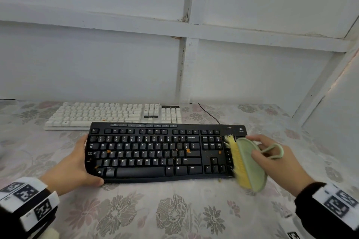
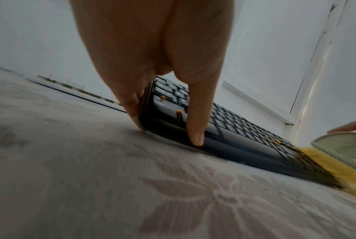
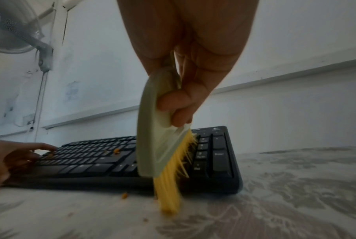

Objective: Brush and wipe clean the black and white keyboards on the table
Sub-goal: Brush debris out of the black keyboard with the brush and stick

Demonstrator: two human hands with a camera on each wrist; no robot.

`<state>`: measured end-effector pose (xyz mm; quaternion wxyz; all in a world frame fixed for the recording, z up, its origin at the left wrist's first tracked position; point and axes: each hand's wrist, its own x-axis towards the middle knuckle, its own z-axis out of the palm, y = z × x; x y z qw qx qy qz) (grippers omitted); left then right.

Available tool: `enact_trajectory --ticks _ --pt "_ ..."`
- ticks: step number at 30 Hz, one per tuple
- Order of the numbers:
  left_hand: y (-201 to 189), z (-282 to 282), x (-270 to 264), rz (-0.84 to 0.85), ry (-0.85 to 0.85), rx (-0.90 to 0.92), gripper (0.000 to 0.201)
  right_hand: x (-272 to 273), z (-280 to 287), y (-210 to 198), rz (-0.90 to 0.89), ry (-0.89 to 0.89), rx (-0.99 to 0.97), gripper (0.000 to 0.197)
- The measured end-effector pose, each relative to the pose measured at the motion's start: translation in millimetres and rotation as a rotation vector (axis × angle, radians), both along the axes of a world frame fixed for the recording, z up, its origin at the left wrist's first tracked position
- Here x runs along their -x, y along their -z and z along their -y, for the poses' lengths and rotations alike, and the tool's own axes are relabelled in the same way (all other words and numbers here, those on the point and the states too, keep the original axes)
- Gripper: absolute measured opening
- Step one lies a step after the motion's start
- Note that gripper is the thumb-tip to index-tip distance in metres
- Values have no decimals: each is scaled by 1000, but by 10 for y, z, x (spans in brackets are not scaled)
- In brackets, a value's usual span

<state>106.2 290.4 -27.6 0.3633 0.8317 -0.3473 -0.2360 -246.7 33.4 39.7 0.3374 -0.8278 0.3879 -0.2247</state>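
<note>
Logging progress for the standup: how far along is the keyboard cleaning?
Early. Done: nothing finished; a few crumbs lie on the tablecloth. In hand: left hand steadies the black keyboard while right hand works the brush over its numpad end. Left: orange crumbs on the keys, the wipe-down, and the white keyboard behind it. No cloth in view.

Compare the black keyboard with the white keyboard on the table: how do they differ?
The black keyboard lies nearer, held by the left hand and swept by a brush in the right hand; the white keyboard lies behind, untouched. Orange crumbs dot the black one. Both lie flat on the tablecloth.
</note>
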Motion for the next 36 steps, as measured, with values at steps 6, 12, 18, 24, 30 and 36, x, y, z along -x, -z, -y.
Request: enact_trajectory --ticks 6,12,18,24,30,36 --pt "13 3 -5 -25 -20 29 119 -87 129 -308 134 67 74 29" --pt "1 -1 -5 -53 -17 60 116 -287 246 -236 106 88 56 27" --pt "-1 0 5 -29 -2 68 111 74 1 -61 -56 -4 -44 25" --pt "27 -1 -19 -44 -4 30 127 -129 200 -366 184 88 19 28" --pt "32 -2 -34 -48 10 56 117 -475 305 -279 154 66 0 31" --pt "51 -13 -63 -30 33 70 108 -289 96 -103 17 13 -16 25"
